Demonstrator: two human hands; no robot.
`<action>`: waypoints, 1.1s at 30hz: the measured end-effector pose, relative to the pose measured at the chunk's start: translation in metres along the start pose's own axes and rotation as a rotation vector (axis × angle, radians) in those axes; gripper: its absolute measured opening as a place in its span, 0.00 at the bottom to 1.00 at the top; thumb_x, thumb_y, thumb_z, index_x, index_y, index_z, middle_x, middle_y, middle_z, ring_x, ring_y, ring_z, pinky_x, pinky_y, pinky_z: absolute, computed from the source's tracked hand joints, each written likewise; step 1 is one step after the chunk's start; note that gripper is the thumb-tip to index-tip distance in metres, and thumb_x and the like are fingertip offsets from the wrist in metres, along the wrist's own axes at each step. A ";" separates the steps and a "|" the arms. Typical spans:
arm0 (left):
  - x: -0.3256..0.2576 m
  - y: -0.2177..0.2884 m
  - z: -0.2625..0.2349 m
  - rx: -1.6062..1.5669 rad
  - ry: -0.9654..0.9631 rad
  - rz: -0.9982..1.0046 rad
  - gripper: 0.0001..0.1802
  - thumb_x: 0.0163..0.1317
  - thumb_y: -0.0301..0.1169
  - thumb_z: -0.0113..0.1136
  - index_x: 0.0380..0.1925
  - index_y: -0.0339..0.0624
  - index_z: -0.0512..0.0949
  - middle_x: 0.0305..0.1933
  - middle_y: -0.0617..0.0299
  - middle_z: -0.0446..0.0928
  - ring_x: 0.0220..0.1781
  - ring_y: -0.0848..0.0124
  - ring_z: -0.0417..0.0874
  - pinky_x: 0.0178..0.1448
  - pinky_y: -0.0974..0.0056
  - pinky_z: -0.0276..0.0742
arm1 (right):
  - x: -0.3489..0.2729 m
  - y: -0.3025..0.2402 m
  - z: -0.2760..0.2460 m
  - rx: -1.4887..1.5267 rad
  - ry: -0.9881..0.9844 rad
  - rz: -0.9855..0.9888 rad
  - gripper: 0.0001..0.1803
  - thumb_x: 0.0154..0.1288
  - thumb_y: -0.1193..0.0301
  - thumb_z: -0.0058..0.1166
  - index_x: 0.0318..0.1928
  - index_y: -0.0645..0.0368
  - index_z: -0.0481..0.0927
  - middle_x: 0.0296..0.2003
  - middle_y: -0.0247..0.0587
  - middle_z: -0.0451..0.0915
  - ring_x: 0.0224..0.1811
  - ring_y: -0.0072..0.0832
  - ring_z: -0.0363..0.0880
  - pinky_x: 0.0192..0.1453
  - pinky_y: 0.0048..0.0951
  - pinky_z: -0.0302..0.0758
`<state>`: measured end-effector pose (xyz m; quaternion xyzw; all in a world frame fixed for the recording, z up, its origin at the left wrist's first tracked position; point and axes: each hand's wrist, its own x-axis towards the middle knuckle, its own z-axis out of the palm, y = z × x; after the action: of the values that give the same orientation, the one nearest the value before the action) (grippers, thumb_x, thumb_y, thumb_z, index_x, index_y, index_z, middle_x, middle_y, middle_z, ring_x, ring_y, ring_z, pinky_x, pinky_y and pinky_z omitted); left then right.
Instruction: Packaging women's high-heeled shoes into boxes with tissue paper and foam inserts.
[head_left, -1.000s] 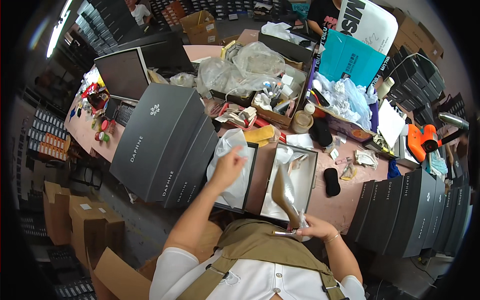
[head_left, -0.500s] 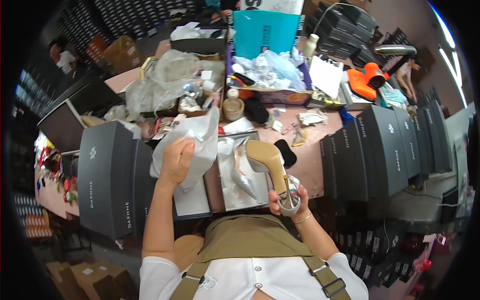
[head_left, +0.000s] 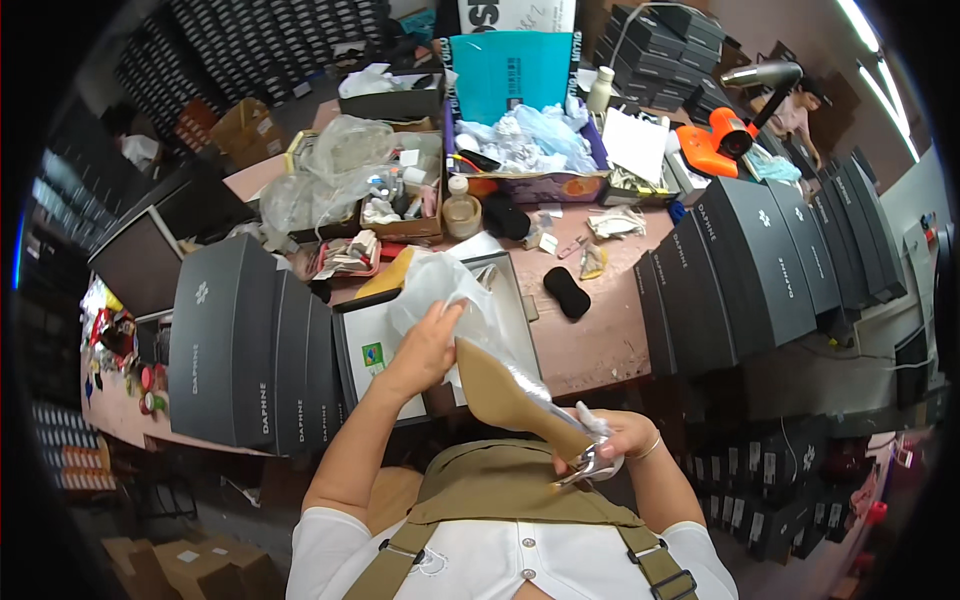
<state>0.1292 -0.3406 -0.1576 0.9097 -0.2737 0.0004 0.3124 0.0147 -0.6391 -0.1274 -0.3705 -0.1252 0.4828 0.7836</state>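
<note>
My right hand (head_left: 622, 436) grips a silver high-heeled shoe (head_left: 505, 398) by its heel end, the tan sole turned up and the toe pointing up and left. In my left hand (head_left: 428, 352), a thin white wrapping sheet (head_left: 450, 287) is pinched and hangs over the box, close to the shoe's toe. Beneath both lies an open grey shoebox (head_left: 524, 318) with a white inside. A small part of the other shoe (head_left: 487, 278) shows in it; the sheet hides the rest. Left of the box, the white inside of its lid (head_left: 362, 330) carries a small green card (head_left: 373, 357).
Dark grey shoeboxes stand in rows at left (head_left: 225, 345) and right (head_left: 745, 280). Behind lie a black oval pad (head_left: 567, 293), a bottle (head_left: 461, 210), a carton of crumpled paper (head_left: 540, 188) and an orange heat-gun stand (head_left: 715, 150). A person (head_left: 797, 118) is at the far right.
My left hand has brought the white sheet right, over the box. My right hand has drawn the shoe lower and tipped its toe to the left, toward the sheet.
</note>
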 end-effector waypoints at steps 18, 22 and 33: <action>-0.094 0.164 0.046 0.142 -0.316 0.094 0.24 0.48 0.21 0.55 0.49 0.38 0.71 0.68 0.57 0.62 0.33 0.53 0.82 0.36 0.57 0.79 | -0.002 0.068 -0.061 -0.855 0.068 0.154 0.36 0.64 0.54 0.53 0.62 0.69 0.61 0.48 0.49 0.76 0.51 0.30 0.73 0.57 0.29 0.69; -0.101 0.153 0.055 0.187 -0.266 0.078 0.24 0.47 0.21 0.56 0.48 0.36 0.72 0.68 0.58 0.63 0.36 0.54 0.82 0.37 0.57 0.80 | -0.008 0.092 -0.047 -0.156 0.337 0.008 0.34 0.65 0.58 0.55 0.64 0.65 0.61 0.54 0.42 0.72 0.53 0.23 0.71 0.58 0.24 0.68; -0.085 0.104 0.024 0.143 -0.227 0.043 0.29 0.47 0.20 0.56 0.53 0.35 0.67 0.68 0.49 0.60 0.41 0.49 0.80 0.39 0.53 0.78 | 0.006 0.072 -0.026 0.070 0.396 -0.079 0.28 0.65 0.65 0.53 0.63 0.55 0.62 0.45 0.34 0.75 0.43 0.20 0.74 0.47 0.25 0.75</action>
<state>0.0005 -0.3798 -0.1319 0.9177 -0.3258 -0.0763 0.2139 -0.0159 -0.6270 -0.1974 -0.4256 0.0334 0.3733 0.8236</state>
